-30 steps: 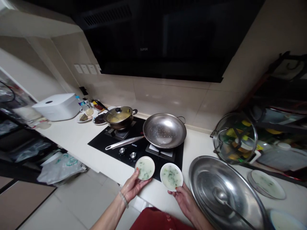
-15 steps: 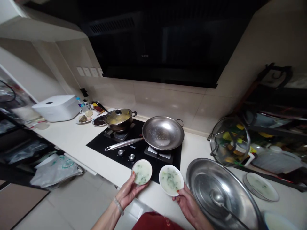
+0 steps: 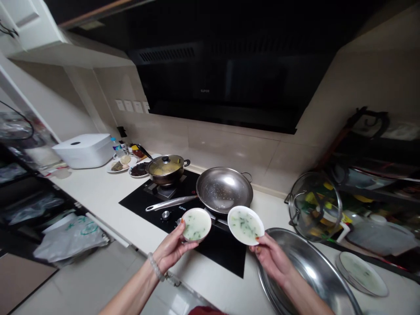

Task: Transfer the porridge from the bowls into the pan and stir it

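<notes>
Wide bowl (image 3: 246,225) and small bowl (image 3: 196,224), both with pale soup, held over the front of the stove (image 3: 223,253).
The hood (image 3: 229,78) reads SUPOR; the wok (image 3: 225,189) sits just behind. Hands apart: the right hand (image 3: 271,259) pinches the wide bowl's near rim, and the left hand (image 3: 170,250) cups the small bowl from below.

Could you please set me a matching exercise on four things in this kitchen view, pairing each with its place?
Things:
1. smaller bowl
2. wider bowl
3. wok
4. lidded pot

Places:
A. on the right burner of the stove
B. in the left hand
C. on the left burner of the stove
D. in the right hand

Pairs: 1-B, 2-D, 3-A, 4-C.
</notes>
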`<state>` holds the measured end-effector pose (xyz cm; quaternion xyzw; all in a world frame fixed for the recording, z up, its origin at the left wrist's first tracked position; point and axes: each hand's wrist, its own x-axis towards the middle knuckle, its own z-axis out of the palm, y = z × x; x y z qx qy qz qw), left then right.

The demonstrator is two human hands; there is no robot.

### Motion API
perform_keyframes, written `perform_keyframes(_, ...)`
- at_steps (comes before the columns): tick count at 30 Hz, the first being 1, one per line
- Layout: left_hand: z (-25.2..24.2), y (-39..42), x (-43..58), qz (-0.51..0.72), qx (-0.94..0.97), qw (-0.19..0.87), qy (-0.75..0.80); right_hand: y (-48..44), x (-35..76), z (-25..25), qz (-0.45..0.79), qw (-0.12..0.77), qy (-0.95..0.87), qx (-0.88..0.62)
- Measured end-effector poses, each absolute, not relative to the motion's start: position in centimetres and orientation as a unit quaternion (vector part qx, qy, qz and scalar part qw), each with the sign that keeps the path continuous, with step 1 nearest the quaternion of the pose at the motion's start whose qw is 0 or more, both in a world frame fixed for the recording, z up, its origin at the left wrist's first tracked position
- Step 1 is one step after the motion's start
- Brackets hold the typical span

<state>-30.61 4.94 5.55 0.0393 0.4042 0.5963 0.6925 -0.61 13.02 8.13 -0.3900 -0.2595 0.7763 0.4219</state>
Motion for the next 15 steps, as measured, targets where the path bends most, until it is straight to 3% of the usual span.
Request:
perform_keyframes(8,11.7,13.2,-31.8,0.581,0.133,0.701,0.392,20.7,-3.0,10.7,0.762,0.444,-0.273,-0.385)
perform_keyframes(15,11.8,18.9,-32.4,0.584,0.139,0.676,0.427,26.5,-5.8,9.2,0.735,0.444,-0.282,-0.428)
